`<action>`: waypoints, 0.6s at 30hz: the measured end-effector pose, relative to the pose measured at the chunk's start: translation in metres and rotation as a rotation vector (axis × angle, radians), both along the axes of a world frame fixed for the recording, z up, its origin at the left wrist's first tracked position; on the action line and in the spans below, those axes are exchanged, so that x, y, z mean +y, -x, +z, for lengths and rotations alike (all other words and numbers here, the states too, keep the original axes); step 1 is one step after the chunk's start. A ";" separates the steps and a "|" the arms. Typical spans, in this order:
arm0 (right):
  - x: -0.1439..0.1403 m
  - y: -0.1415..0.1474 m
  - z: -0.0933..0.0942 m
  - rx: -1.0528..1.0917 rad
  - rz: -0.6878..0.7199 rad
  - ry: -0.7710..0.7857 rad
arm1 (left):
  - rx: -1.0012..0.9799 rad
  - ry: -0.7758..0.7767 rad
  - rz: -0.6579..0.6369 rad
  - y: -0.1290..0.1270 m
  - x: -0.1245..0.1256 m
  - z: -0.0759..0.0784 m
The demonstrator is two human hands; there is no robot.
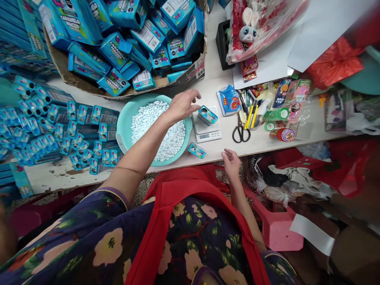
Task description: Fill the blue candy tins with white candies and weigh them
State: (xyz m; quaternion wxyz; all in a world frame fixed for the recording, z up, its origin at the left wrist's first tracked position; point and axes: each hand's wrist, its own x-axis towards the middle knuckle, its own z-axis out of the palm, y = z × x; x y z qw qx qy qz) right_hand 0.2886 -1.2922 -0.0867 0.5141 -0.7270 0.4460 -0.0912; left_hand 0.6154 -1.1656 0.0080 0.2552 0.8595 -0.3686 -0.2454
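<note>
My left hand hovers over the right rim of a turquoise basin full of small pale-blue candies. Its thumb and fingers are apart, with nothing seen in them. Just right of its fingertips, a blue candy box with a round hole in its top stands on a white digital scale. The small display is lit, but its digits are hard to read. Another blue box stands in front of the scale, by the basin. My right hand is held at the table's front edge, fingers loosely apart, holding nothing.
A cardboard carton heaped with blue boxes stands behind the basin. Many more boxes stand in groups at left. Right of the scale are a blue packet, black scissors, a yellow cutter and assorted sweets. A pink stool stands below.
</note>
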 end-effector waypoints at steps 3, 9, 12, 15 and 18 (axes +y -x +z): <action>0.002 0.001 0.001 -0.002 0.002 -0.004 | -0.031 -0.055 -0.146 0.003 -0.002 0.001; 0.012 -0.007 0.011 -0.008 0.140 0.050 | -0.092 -0.102 -0.298 0.025 -0.026 -0.020; 0.027 -0.024 0.017 -0.102 0.433 0.179 | -0.109 -0.101 -0.286 0.038 -0.036 -0.031; 0.046 -0.043 0.014 -0.148 0.692 0.320 | -0.114 -0.012 -0.070 0.040 -0.015 -0.024; 0.054 -0.053 0.006 -0.113 0.744 0.358 | -0.098 0.129 0.212 0.037 0.050 0.003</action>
